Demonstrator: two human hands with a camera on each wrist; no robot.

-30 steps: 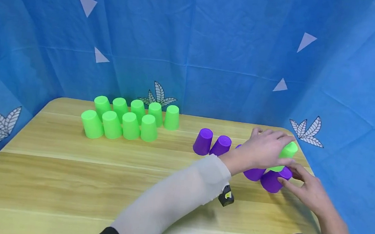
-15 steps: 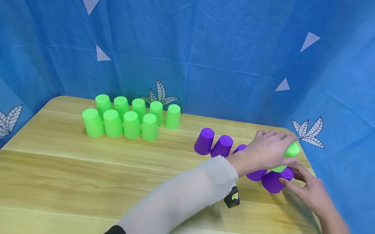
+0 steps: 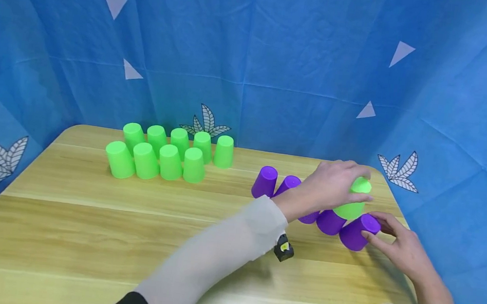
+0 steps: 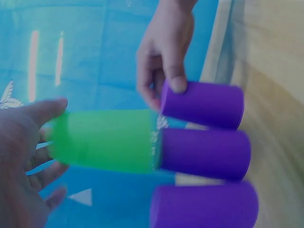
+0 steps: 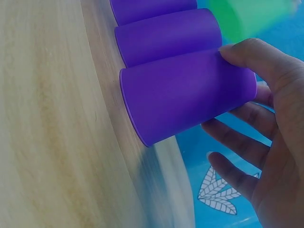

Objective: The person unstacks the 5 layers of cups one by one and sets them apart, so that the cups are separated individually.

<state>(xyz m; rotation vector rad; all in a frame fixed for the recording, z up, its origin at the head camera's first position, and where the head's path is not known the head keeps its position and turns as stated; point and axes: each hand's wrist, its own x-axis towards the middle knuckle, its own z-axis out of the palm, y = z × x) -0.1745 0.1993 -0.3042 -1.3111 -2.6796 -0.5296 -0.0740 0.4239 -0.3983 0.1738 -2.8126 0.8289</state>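
Note:
My left hand (image 3: 333,182) holds a green plastic cup (image 3: 350,210), its wide mouth down, above the row of upside-down purple cups. In the left wrist view this green cup (image 4: 104,140) lines up with the second purple cup (image 4: 204,153) from the right end; whether they touch I cannot tell. My right hand (image 3: 401,248) grips the base end of the rightmost purple cup (image 3: 354,233), thumb on one side and fingers on the other. That purple cup (image 5: 180,97) stands close beside its neighbour (image 5: 166,38). My left forearm hides part of the row.
Several green cups (image 3: 171,163) stand upside down in two rows at the back left. More purple cups (image 3: 264,182) continue the slanting row toward the back. The wooden table (image 3: 86,234) meets a blue cloth (image 3: 462,217) behind and at the right.
My left hand has moved left with the green cup, from over the rightmost purple cup to over the one beside it. My right hand has stayed on the end purple cup.

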